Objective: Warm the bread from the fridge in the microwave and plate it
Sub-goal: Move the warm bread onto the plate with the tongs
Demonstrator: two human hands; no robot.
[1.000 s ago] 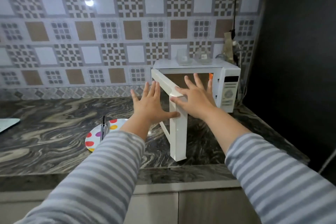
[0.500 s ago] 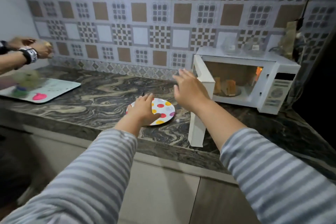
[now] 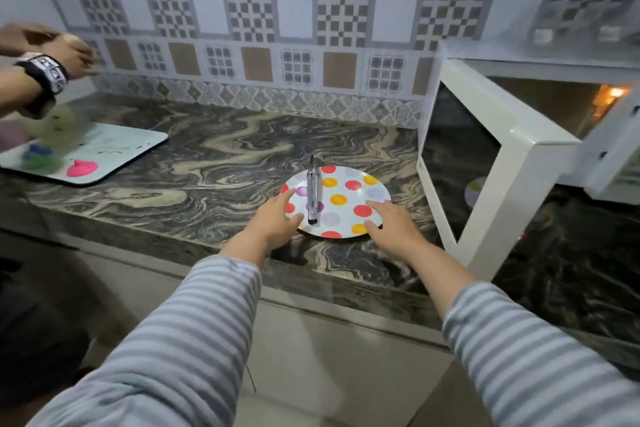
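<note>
A white plate with coloured dots [image 3: 346,184] lies on the marbled counter, with metal tongs [image 3: 312,192] resting across its left half. My left hand [image 3: 277,224] touches the plate's left rim, fingers spread. At the plate's near right rim my right hand [image 3: 389,227] rests with fingers apart. Neither hand holds anything. The white microwave [image 3: 568,100] stands at the right, its door [image 3: 485,163] swung wide open toward me and its inside lit. The bread is out of sight in this view.
The open door juts over the counter just right of my right hand. A white tray [image 3: 114,156] with pink and green lumps sits at far left, where another person's hands [image 3: 52,52] with a wristband move. The counter's front edge [image 3: 173,246] runs below my wrists.
Both my hands left the microwave door and dropped down-left to the dotted plate. My view swung left, so the microwave's inside is mostly out of frame.
</note>
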